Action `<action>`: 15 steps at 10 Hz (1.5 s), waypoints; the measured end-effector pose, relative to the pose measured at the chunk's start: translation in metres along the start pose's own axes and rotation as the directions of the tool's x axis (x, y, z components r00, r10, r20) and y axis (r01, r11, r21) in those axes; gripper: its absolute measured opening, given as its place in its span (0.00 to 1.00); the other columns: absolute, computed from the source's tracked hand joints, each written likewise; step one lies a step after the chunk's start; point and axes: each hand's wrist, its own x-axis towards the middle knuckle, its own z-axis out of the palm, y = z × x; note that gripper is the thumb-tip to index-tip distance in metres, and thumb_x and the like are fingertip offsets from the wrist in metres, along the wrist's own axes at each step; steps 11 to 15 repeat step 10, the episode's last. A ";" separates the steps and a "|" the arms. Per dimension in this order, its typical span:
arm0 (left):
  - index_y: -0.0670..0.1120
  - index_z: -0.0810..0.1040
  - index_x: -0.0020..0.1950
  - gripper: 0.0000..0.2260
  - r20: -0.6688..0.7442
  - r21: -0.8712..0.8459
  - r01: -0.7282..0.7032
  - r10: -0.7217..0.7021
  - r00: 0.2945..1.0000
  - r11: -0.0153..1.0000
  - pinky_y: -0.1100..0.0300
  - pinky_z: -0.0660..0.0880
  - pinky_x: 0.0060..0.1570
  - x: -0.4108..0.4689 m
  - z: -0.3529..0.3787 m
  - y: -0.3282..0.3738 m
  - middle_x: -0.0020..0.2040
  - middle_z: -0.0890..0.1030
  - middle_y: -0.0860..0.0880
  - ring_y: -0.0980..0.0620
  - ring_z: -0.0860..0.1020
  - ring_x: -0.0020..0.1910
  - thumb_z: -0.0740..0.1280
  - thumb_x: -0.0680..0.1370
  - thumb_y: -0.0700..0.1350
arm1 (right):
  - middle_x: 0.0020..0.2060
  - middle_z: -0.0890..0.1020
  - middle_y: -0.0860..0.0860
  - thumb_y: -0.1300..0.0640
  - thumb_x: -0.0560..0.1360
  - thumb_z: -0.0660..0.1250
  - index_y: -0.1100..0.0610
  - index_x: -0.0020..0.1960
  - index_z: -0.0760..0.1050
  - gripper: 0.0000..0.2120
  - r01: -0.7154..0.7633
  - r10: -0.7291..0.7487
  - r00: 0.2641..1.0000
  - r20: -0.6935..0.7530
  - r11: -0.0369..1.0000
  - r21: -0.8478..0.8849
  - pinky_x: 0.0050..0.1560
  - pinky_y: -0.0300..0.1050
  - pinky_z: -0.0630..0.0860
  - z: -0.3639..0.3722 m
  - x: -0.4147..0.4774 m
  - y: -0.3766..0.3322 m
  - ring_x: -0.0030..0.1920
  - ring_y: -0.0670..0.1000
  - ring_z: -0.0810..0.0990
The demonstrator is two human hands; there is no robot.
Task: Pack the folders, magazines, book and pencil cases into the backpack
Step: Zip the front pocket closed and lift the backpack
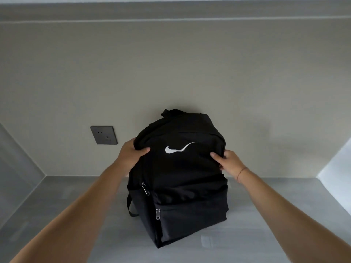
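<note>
backpack (182, 177) – black fabric, boxy, zipped – both hands gripping sides

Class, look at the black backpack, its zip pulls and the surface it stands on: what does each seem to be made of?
Backpack: black woven synthetic fabric, matte, likely nylon or polyester; it creases softly.
Zip pulls: probably metal, silvery and glinting.
Surface: smooth grey, faintly streaked; laminate or stone, hard to tell.
</note>
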 end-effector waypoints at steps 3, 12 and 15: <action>0.41 0.65 0.69 0.26 -0.085 0.087 0.079 -0.071 0.994 0.993 0.54 0.70 0.57 0.058 0.039 -0.003 0.65 0.73 0.41 0.42 0.73 0.63 0.67 0.76 0.53 | 0.26 0.72 0.55 0.54 0.75 0.67 0.63 0.33 0.70 0.17 0.047 -0.087 0.966 -0.242 0.985 -0.164 0.32 0.44 0.67 -0.011 -0.012 0.011 0.29 0.54 0.70; 0.48 0.60 0.72 0.41 -0.094 0.314 0.038 -0.008 0.995 0.949 0.44 0.68 0.65 0.004 0.033 -0.063 0.69 0.71 0.46 0.43 0.71 0.67 0.71 0.66 0.63 | 0.63 0.75 0.50 0.27 0.59 0.68 0.47 0.67 0.67 0.43 -0.060 0.025 0.982 -0.189 0.981 -0.184 0.64 0.55 0.72 0.010 0.004 0.039 0.65 0.55 0.74; 0.48 0.60 0.72 0.41 -0.094 0.314 0.038 -0.008 0.995 0.949 0.44 0.68 0.65 0.004 0.033 -0.063 0.69 0.71 0.46 0.43 0.71 0.67 0.71 0.66 0.63 | 0.63 0.75 0.50 0.27 0.59 0.68 0.47 0.67 0.67 0.43 -0.060 0.025 0.982 -0.189 0.981 -0.184 0.64 0.55 0.72 0.010 0.004 0.039 0.65 0.55 0.74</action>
